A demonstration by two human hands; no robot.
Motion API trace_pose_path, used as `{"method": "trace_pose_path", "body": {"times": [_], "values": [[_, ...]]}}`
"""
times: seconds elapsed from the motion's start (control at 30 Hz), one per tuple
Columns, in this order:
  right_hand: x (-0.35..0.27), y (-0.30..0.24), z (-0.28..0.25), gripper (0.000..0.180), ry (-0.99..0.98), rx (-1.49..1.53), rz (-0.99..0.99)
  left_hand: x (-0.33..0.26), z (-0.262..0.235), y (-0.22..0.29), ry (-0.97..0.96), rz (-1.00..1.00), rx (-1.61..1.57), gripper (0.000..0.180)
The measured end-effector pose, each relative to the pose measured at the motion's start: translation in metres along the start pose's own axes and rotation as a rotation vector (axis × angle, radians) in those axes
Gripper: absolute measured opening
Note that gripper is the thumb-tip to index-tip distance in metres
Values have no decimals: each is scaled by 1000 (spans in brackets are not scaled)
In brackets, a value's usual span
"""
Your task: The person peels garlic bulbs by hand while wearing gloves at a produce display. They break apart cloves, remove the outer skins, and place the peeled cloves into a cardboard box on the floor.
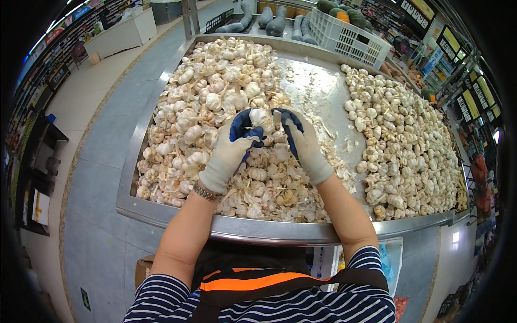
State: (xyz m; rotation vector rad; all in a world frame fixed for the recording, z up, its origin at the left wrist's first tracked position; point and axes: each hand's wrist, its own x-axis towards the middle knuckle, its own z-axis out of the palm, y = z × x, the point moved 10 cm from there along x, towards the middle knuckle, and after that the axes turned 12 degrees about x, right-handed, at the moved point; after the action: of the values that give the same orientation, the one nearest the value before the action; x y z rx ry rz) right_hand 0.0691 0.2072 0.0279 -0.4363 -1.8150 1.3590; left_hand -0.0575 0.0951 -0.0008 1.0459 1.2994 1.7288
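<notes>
My left hand [230, 145], in a white glove with a blue coated palm, is closed around a white garlic bulb [260, 118]. Close beside it, my right hand [302, 141] wears a matching glove; its thumb and fingers are drawn together near the bulb's right side. Whatever may be between those right fingertips is too small to make out. Both hands are above a large heap of loose garlic bulbs [186, 134] with papery skins and dry stalks. Loose skins [301, 196] lie thickly on the side nearest me.
A metal display tray [318, 86] with a raised rim holds the garlic. Cleaner-looking bulbs [404, 145] form a second heap on the right. Behind stand a white plastic crate [350, 40] and long grey-green gourds [276, 22]. A white box [396, 258] sits below the front edge.
</notes>
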Motion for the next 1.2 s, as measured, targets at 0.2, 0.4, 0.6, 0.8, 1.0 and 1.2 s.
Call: {"method": "trace_pose_path", "body": {"times": [0.2, 0.4, 0.6, 0.8, 1.0, 1.2], "values": [[-4, 13, 14, 40, -190, 66, 89, 1, 6, 15, 19, 199, 474, 60], [-5, 16, 16, 30, -245, 42, 150, -4, 18, 21, -36, 320, 718, 62], [-7, 17, 18, 22, -256, 167, 241, -5, 24, 20, -99, 283, 784, 65], [-5, 18, 18, 18, -165, 146, 138, -9, 25, 24, -71, 337, 700, 65], [-6, 6, 10, 20, -102, 13, 25, -13, 31, -7, -219, -118, 124, 65], [-3, 18, 14, 27, -155, 98, 188, -8, 26, -12, -394, -131, -514, 48]]}}
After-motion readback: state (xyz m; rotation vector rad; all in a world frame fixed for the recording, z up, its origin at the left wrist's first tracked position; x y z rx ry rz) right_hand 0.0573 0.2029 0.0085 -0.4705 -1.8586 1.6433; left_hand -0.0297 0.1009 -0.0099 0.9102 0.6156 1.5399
